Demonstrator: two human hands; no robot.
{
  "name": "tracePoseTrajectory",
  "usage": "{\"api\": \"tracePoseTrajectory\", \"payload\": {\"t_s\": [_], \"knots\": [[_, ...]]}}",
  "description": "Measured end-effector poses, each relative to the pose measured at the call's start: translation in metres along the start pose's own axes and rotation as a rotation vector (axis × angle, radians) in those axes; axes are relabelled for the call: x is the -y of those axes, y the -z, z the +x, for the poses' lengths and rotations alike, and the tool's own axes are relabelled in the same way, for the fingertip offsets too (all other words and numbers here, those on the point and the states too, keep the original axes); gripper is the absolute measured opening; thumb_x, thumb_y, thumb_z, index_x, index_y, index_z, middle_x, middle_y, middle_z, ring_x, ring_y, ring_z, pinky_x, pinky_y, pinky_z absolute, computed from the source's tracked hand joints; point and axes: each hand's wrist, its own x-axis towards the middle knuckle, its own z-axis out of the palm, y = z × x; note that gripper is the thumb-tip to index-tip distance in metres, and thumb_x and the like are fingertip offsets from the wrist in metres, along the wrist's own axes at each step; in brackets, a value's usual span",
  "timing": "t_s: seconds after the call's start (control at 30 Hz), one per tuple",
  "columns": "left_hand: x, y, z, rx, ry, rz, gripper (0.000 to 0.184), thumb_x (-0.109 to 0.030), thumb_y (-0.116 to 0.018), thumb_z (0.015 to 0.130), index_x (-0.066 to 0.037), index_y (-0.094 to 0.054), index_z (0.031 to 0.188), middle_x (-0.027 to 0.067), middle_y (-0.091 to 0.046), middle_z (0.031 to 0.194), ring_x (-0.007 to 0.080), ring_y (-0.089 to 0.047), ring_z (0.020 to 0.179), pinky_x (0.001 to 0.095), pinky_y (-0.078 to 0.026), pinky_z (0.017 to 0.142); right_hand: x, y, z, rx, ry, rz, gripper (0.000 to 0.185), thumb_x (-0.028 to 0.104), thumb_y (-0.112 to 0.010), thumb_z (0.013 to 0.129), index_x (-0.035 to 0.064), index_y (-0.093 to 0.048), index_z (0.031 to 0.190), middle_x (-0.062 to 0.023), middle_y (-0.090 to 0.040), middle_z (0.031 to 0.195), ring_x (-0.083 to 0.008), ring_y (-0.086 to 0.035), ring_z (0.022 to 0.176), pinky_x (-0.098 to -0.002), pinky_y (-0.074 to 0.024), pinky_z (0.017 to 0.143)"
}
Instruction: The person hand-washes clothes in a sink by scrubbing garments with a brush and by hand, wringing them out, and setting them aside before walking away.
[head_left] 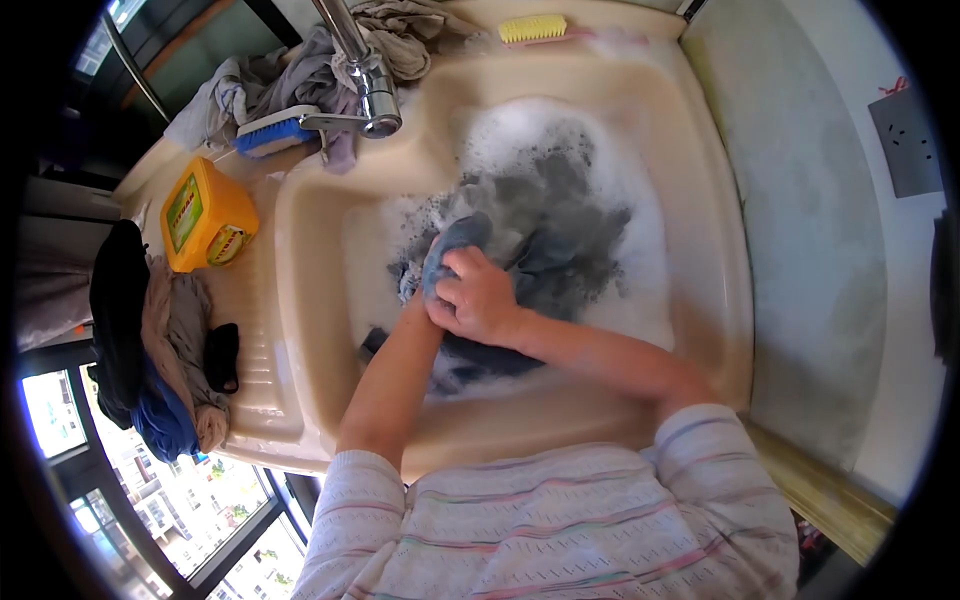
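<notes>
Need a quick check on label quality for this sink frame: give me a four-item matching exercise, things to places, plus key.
Things
1. Blue-bristled brush
2. Yellow-bristled brush
3. Orange plastic tub
4. Blue-grey cloth

Places
A. Left of the basin, labels showing
B. In the grip of the right hand, over suds
C. Beside the faucet, next to rumpled clothes
D. On the far ledge, right of the faucet

Pairs: 1-C, 2-D, 3-A, 4-B

The person wears a white fabric top [560, 530] with thin, slightly wavy stripes in pink, purple and green, and rows of small dark slanted marks. Its sleeves [352, 520] end near the elbows.
</notes>
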Motion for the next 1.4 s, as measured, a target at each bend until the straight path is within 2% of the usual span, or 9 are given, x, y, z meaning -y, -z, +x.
{"api": "tracePoseTrajectory", "payload": {"t_s": [0.17, 0.3, 0.37, 0.53, 0.67, 0.9, 1.0, 1.07, 1.4], "knots": [[0.007, 0.090, 0.026, -0.123, 1.800, -2.732, 0.029, -0.020, -0.050, 0.082, -0.003, -0.054, 0.104, 0.0083, -0.058, 0.095, 0.0201, -0.057, 0.087, 0.0292, -0.047, 0.075, -0.082, -0.022, 0.037, -0.063, -0.426, -0.101, 0.011, 0.019, -0.057, 0.067, 0.0103, -0.059, 0.061, -0.0099, -0.056, 0.072, -0.0292, -0.056, 0.068, -0.0402, -0.0460, 0.055], [0.016, 0.095, 0.025, 0.358, 0.936, -2.329, 0.039, -0.025, -0.056, 0.079, 0.000, -0.053, 0.108, 0.0100, -0.060, 0.096, 0.0217, -0.057, 0.089, 0.0311, -0.046, 0.076, -0.198, 0.012, 0.003, 0.456, -0.180, -0.732, 0.020, 0.028, -0.056, 0.070, 0.0097, -0.064, 0.069, -0.0139, -0.060, 0.082, -0.0326, -0.058, 0.074, -0.0431, -0.0472, 0.066], [0.038, 0.116, 0.027, 0.349, 0.689, -2.086, 0.044, -0.023, -0.059, 0.078, 0.001, -0.051, 0.114, 0.0110, -0.060, 0.098, 0.0189, -0.056, 0.090, 0.0293, -0.045, 0.077, -0.174, 0.060, 0.017, 0.336, -0.690, -0.539, 0.021, 0.030, -0.055, 0.073, 0.0108, -0.066, 0.076, -0.0141, -0.061, 0.083, -0.0327, -0.058, 0.078, -0.0435, -0.0464, 0.070], [0.106, 0.057, -0.019, 0.302, 0.795, -1.349, 0.060, -0.039, -0.064, 0.070, -0.005, -0.052, 0.118, 0.0153, -0.058, 0.110, 0.0263, -0.055, 0.101, 0.0323, -0.041, 0.086, -0.158, 0.100, 0.049, 0.318, -0.502, -0.434, 0.023, 0.032, -0.058, 0.074, 0.0151, -0.063, 0.090, -0.0062, -0.061, 0.097, -0.0277, -0.051, 0.101, -0.0492, -0.0401, 0.078], [0.076, -0.013, -0.049, 0.389, 0.883, -2.084, 0.054, -0.035, -0.066, 0.071, -0.003, -0.054, 0.113, 0.0126, -0.059, 0.107, 0.0236, -0.055, 0.097, 0.0319, -0.041, 0.084, -0.097, 0.046, 0.016, 0.549, -0.116, -0.460, 0.035, 0.038, -0.056, 0.077, 0.0178, -0.058, 0.105, -0.0053, -0.054, 0.114, -0.0271, -0.040, 0.115, -0.0535, -0.0266, 0.093], [0.086, 0.039, -0.038, 0.393, 0.579, -1.973, 0.028, -0.012, -0.063, 0.073, 0.002, -0.062, 0.098, 0.0042, -0.062, 0.088, 0.0121, -0.055, 0.082, 0.0262, -0.043, 0.075, -0.121, 0.084, 0.031, 1.019, -0.662, -0.452, 0.045, 0.024, -0.061, 0.075, 0.0140, -0.051, 0.117, -0.0085, -0.053, 0.117, -0.0288, -0.043, 0.115, -0.0423, -0.0317, 0.094], [0.087, 0.067, -0.027, 0.376, 0.479, -2.177, 0.025, -0.004, -0.063, 0.071, 0.002, -0.062, 0.096, 0.0034, -0.062, 0.085, 0.0103, -0.055, 0.079, 0.0242, -0.043, 0.073, -0.103, 0.065, 0.056, 0.615, -0.250, 0.315, 0.045, 0.014, -0.066, 0.070, 0.0051, -0.052, 0.112, -0.0087, -0.058, 0.106, -0.0222, -0.052, 0.101, -0.0329, -0.0395, 0.087], [0.104, 0.091, -0.023, 0.423, 0.420, -2.271, 0.028, -0.002, -0.064, 0.070, 0.002, -0.062, 0.097, 0.0031, -0.062, 0.086, 0.0097, -0.054, 0.080, 0.0228, -0.043, 0.073, -0.105, 0.054, 0.066, 0.835, -0.492, 0.612, 0.045, 0.011, -0.069, 0.068, 0.0026, -0.053, 0.110, -0.0062, -0.058, 0.102, -0.0163, -0.052, 0.095, -0.0291, -0.0407, 0.084], [0.104, 0.047, -0.027, 0.630, 0.214, -1.802, 0.065, -0.033, -0.080, 0.055, 0.001, -0.057, 0.106, 0.0127, -0.062, 0.093, 0.0199, -0.056, 0.084, 0.0308, -0.044, 0.078, -0.124, 0.122, 0.078, 0.620, -0.892, 0.697, 0.046, 0.011, -0.071, 0.068, 0.0008, -0.054, 0.109, -0.0044, -0.059, 0.094, -0.0127, -0.055, 0.087, -0.0247, -0.0430, 0.080]]}}
